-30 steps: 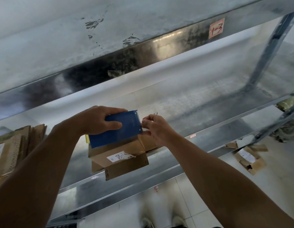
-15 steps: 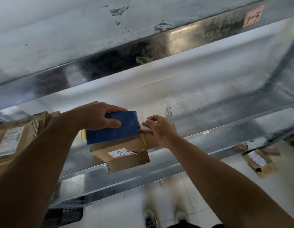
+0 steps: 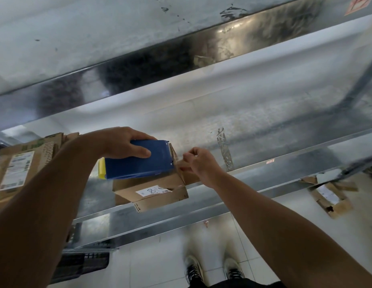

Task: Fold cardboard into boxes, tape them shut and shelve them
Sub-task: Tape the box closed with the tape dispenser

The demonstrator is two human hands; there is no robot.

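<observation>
Box sits at shelf's near edge. L hand grips blue tape dispenser atop it; R hand pinches tape end at box's right side. Risk: a hard pull slides box off, or tape lands crooked.

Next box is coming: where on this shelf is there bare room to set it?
Free: the shelf right of the right hand, out to the post, bar one stuck tape scrap. Crowded: left side, where the cardboard stack sits beside the left hand, tape dispenser and box.
</observation>
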